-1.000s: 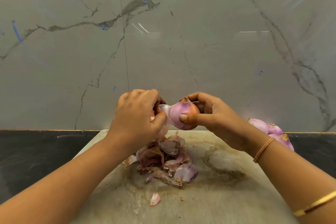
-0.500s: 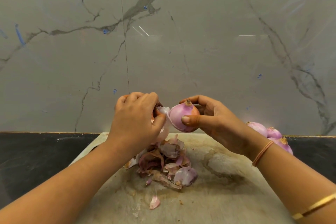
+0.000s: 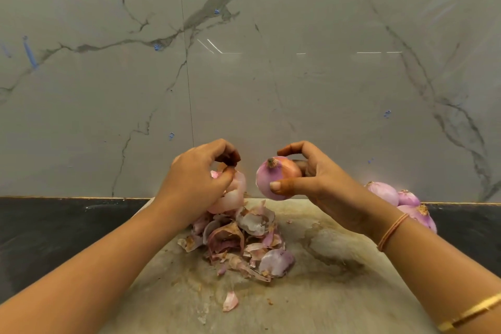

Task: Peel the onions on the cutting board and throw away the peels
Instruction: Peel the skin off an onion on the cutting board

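1. Head view: the left hand pinches a pale strip of peel. A moment ago this strip was joined to the onion; now it is torn free and the hands are apart.
2. The right hand grips the onion above the far edge of the cutting board. An orange patch of skin remains, so the peeling seems unfinished.
3. The strip hangs just above the pile of peels, which is not yet thrown away.

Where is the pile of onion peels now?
In the head view, the peel pile lies centre-left on the cutting board, just under the left hand and left of a dark stain.
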A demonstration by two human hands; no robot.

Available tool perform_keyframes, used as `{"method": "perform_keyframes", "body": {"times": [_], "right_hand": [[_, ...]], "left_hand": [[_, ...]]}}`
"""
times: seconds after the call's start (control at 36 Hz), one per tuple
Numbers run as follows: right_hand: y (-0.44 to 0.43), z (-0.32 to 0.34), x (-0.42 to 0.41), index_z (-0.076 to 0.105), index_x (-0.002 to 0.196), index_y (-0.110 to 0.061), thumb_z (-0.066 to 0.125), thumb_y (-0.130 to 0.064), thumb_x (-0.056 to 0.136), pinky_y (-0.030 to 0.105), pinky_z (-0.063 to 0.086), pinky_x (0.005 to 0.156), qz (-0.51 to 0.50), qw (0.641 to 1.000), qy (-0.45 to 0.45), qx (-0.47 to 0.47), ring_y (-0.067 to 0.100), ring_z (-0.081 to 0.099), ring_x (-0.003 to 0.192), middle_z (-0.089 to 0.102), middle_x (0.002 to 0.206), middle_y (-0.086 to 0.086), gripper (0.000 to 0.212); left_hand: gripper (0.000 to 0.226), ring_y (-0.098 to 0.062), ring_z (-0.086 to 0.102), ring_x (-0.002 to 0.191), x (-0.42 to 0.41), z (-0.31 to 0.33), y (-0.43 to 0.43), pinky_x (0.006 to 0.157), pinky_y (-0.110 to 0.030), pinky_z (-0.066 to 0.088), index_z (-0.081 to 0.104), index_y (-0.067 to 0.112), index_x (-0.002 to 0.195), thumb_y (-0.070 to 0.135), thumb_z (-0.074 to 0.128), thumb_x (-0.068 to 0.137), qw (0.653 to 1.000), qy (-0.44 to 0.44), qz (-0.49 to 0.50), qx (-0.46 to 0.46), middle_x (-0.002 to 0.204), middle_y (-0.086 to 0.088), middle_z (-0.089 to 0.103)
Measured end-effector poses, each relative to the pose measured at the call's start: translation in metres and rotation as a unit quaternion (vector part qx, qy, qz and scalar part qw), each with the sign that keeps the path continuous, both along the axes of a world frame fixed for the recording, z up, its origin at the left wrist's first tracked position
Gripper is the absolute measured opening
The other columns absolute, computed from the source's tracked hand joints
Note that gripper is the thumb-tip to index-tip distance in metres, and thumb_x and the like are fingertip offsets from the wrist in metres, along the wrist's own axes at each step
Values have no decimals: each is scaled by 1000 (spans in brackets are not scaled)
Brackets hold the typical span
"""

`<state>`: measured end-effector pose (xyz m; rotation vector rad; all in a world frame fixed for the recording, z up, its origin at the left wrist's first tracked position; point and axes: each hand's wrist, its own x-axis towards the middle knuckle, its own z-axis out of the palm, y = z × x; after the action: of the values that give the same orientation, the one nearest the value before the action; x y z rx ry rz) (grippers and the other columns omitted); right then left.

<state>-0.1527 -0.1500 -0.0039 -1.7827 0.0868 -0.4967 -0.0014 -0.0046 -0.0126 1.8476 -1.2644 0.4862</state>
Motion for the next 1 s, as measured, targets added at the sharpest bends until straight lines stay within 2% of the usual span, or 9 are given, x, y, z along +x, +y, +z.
{"method": "perform_keyframes", "body": {"times": [0.11, 0.22, 0.31, 0.47, 0.61, 0.75, 0.86, 0.94, 1.0], "right_hand": [[-2, -1, 0, 49, 112, -21, 88, -24, 58, 23, 55, 73, -20, 999, -4, -32, 21, 64, 95, 59, 112, 12, 67], [0, -2, 1, 46, 112, -23, 78, -24, 65, 27, 57, 79, -24, 998, 0, -58, 21, 62, 98, 56, 114, 8, 57], [0, -3, 1, 43, 111, -26, 77, -11, 76, 25, 57, 77, -33, 996, -2, -79, 21, 62, 97, 54, 115, 6, 50], [4, -6, 1, 47, 115, -30, 74, -11, 79, 28, 58, 81, -34, 991, -16, -127, 20, 64, 97, 54, 115, -1, 49], [7, -5, 1, 50, 126, -30, 73, -17, 81, 30, 56, 89, -31, 989, -26, -139, 18, 63, 102, 55, 117, -7, 52], [9, -5, -1, 26, 139, -37, 71, -19, 84, 28, 52, 95, -21, 983, 7, -184, 14, 60, 105, 44, 118, -16, 73], [8, -4, 0, 24, 121, -38, 70, -16, 85, 27, 56, 86, -36, 979, -26, -199, 18, 65, 93, 54, 112, 4, 62], [5, -5, 1, 33, 115, -36, 76, -31, 79, 33, 58, 81, -51, 979, -65, -185, 20, 66, 88, 62, 103, 7, 56], [4, -5, 1, 39, 114, -35, 73, -43, 73, 35, 58, 77, -72, 976, -82, -190, 20, 64, 83, 66, 95, 4, 53]], "left_hand": [[18, -5, 59, 89, -6, 1, 0, 84, -37, 50, 63, 37, 82, 26, 50, 76, 999, -11, -28, -18, 86, 21, 65], [18, -1, 57, 93, -14, 4, 1, 82, -24, 48, 63, 36, 90, 43, 51, 79, 995, -48, -79, -41, 90, 26, 63], [25, 0, 56, 98, -19, 5, 3, 85, -33, 49, 62, 34, 100, 47, 56, 79, 989, -85, -111, -42, 98, 26, 61], [29, 1, 53, 98, -20, 5, 3, 84, -40, 50, 58, 36, 105, 47, 57, 78, 984, -114, -129, -33, 100, 28, 57], [29, 2, 54, 101, -19, 4, 3, 86, -30, 50, 56, 40, 107, 46, 56, 78, 986, -89, -136, -36, 100, 33, 55], [22, 1, 62, 98, -19, 4, 1, 85, -22, 51, 61, 38, 104, 35, 63, 82, 985, -37, -160, -51, 103, 24, 65], [30, 5, 62, 95, -20, 4, 1, 82, -7, 45, 58, 42, 102, 20, 63, 83, 982, 3, -174, -69, 104, 28, 64], [34, 5, 61, 95, -21, 4, 1, 80, -5, 43, 56, 43, 104, 15, 64, 87, 983, 18, -174, -59, 99, 30, 64], [28, 2, 60, 96, -20, 3, 1, 79, -6, 44, 54, 46, 107, 27, 63, 87, 983, 33, -174, -43, 100, 24, 64]]}}
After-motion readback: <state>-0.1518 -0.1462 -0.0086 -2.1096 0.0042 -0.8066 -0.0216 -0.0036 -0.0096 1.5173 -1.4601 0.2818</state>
